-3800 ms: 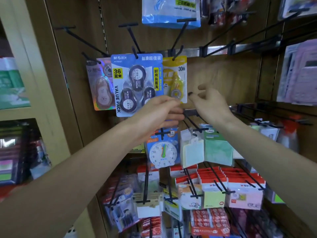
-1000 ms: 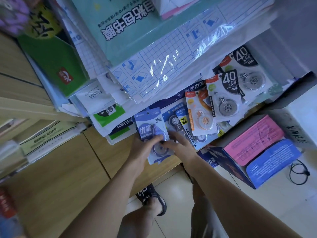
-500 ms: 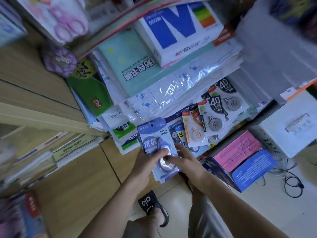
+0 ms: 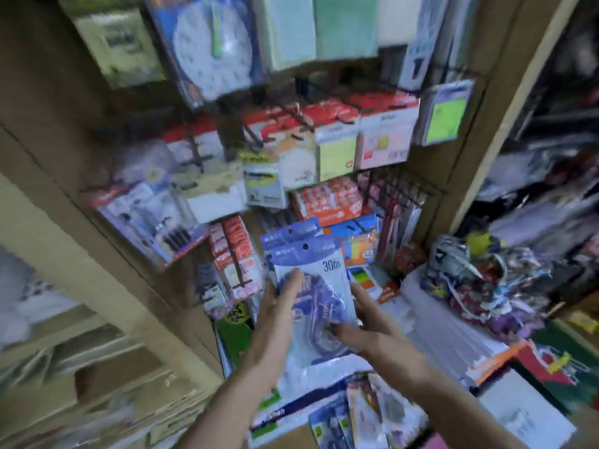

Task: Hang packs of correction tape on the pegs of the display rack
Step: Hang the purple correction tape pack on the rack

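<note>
Both hands hold a small stack of blue correction tape packs, marked 30m, upright at the frame's centre, with punched hang holes at the top. My left hand grips the left edge, thumb on the front. My right hand holds the lower right corner. The view is blurred. Behind the packs stands the display rack with black pegs full of stationery. More correction tape packs lie on the pile below my wrists.
A toy clock pack and green pads hang at the top. Sticky notes and red boxes fill the middle pegs. A wooden cabinet post stands left. Piled paper and coloured bundles lie at the right.
The view has swung up from the low pile to the rack. Both hands have lifted the blue packs off the pile and now hold them upright before the pegs.
</note>
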